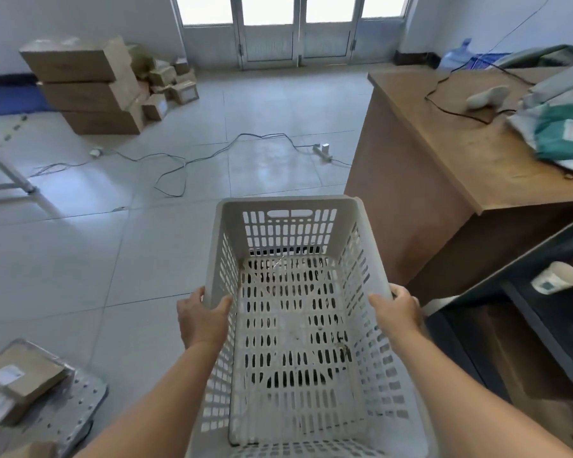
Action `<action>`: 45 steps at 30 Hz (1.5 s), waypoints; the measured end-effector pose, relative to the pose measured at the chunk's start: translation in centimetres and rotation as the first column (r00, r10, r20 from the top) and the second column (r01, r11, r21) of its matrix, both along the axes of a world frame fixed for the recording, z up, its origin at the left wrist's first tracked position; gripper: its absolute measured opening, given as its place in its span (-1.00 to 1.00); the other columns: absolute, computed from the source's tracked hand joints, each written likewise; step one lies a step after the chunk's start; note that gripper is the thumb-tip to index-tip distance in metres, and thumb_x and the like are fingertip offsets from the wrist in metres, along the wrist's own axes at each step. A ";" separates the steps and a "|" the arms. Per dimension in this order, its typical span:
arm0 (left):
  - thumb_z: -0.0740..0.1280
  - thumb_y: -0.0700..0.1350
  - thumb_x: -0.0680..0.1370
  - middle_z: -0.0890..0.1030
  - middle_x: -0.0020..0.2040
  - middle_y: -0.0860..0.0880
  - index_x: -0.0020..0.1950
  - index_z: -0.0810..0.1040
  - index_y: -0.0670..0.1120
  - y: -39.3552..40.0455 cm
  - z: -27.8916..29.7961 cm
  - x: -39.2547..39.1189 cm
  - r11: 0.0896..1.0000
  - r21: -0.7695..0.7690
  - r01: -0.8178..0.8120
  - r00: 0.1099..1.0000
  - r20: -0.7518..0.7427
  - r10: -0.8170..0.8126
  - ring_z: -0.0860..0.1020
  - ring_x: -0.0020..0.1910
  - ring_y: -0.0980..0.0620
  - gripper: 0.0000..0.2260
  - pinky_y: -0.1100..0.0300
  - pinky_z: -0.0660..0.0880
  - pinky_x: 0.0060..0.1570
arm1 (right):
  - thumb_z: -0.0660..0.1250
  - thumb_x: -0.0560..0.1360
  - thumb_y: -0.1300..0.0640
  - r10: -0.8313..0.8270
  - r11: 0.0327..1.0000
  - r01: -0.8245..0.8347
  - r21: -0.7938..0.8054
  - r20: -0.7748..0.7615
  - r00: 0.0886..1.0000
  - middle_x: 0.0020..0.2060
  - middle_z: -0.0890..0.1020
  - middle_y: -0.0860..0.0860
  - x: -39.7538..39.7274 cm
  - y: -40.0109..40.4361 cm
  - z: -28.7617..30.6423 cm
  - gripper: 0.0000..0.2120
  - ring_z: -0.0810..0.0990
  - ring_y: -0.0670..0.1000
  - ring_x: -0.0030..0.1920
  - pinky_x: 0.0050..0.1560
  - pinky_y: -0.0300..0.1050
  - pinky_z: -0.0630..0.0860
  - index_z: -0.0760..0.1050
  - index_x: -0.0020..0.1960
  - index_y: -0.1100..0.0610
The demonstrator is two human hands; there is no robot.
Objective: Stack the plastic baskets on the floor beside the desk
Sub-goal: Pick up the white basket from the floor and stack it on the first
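Note:
A white slotted plastic basket (291, 233) fills the lower middle of the view, open side up and tilted away from me. My left hand (201, 320) grips its left rim, thumb inside. My right hand (399, 310) grips its right rim the same way. The basket hangs above the tiled floor (146, 259), just left of the brown wooden desk (444, 166). Through its slots I see dark shapes below, and I cannot tell what they are. No other basket shows clearly.
Cables and a power strip (323, 152) lie on the floor ahead. Cardboard boxes (86, 84) are stacked at the far left. A perforated metal plate with parcels (27, 388) sits at lower left. A dark shelf unit (526, 325) stands at the right. Cloth and a cable lie on the desk.

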State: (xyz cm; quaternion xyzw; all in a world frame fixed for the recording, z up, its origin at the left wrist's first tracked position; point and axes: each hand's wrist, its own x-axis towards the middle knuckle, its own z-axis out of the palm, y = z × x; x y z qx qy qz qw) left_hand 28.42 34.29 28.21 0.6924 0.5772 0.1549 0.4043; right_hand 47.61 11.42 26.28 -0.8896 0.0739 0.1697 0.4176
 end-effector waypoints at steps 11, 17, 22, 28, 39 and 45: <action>0.41 -0.02 0.46 0.29 0.33 -0.16 0.47 0.26 -0.10 7.0 -5.2 7.5 0.990 -0.137 0.034 0.996 -0.074 -0.044 0.31 0.33 -0.18 -0.37 -0.11 0.34 0.31 | 0.35 0.37 0.06 0.004 0.998 0.004 0.067 -0.111 0.994 0.12 0.50 0.13 8.1 7.2 -5.5 -0.55 0.59 0.13 -0.08 -0.25 0.01 0.62 0.47 0.25 0.08; 0.40 -0.08 0.48 0.24 0.37 -0.14 0.49 0.22 -0.08 8.6 -8.5 10.3 0.981 -0.192 0.006 0.997 -0.071 -0.020 0.27 0.37 -0.19 -0.37 -0.12 0.30 0.33 | 0.34 0.36 0.06 0.042 0.995 -0.030 0.092 -0.133 0.990 0.13 0.52 0.13 11.7 9.7 -9.2 -0.50 0.61 0.12 -0.10 -0.34 -0.09 0.54 0.45 0.29 0.06; 0.41 -0.06 0.47 0.27 0.32 -0.12 0.49 0.21 -0.06 9.5 -10.9 12.0 0.979 -0.205 -0.009 0.998 -0.068 -0.005 0.33 0.33 -0.16 -0.35 -0.10 0.34 0.33 | 0.36 0.38 0.06 0.072 0.993 -0.057 0.103 -0.147 0.987 0.15 0.51 0.13 13.9 10.8 -11.6 -0.47 0.60 0.12 -0.08 -0.35 -0.11 0.51 0.41 0.34 0.06; 0.43 -0.05 0.46 0.32 0.17 -0.08 0.46 0.28 -0.07 9.3 -13.0 13.0 0.978 -0.206 -0.023 0.997 -0.076 0.008 0.44 0.17 -0.14 -0.38 -0.07 0.45 0.23 | 0.36 0.40 0.06 0.082 0.993 -0.066 0.096 -0.171 0.982 0.19 0.49 0.12 14.6 10.4 -13.8 -0.46 0.59 0.13 -0.03 -0.25 -0.04 0.59 0.38 0.37 0.07; 0.42 -0.07 0.47 0.29 0.29 -0.13 0.50 0.19 -0.05 9.4 -14.6 13.3 0.981 -0.193 0.007 0.994 -0.107 -0.029 0.35 0.30 -0.14 -0.33 -0.07 0.37 0.31 | 0.35 0.43 0.11 0.139 0.989 -0.127 0.080 -0.156 0.978 0.28 0.40 0.09 15.2 10.3 -15.3 -0.42 0.55 0.11 0.04 -0.11 -0.01 0.60 0.32 0.43 0.06; 0.45 -0.04 0.43 0.15 0.47 -0.11 0.54 0.04 -0.02 7.9 -14.0 12.8 0.984 -0.167 0.063 0.988 -0.130 -0.086 0.18 0.45 -0.14 -0.19 -0.10 0.24 0.38 | 0.35 0.48 0.07 0.249 0.968 -0.252 0.017 -0.223 0.942 0.48 0.11 0.02 13.9 10.7 -13.3 -0.25 0.28 0.16 0.40 0.28 0.17 0.42 0.03 0.55 0.01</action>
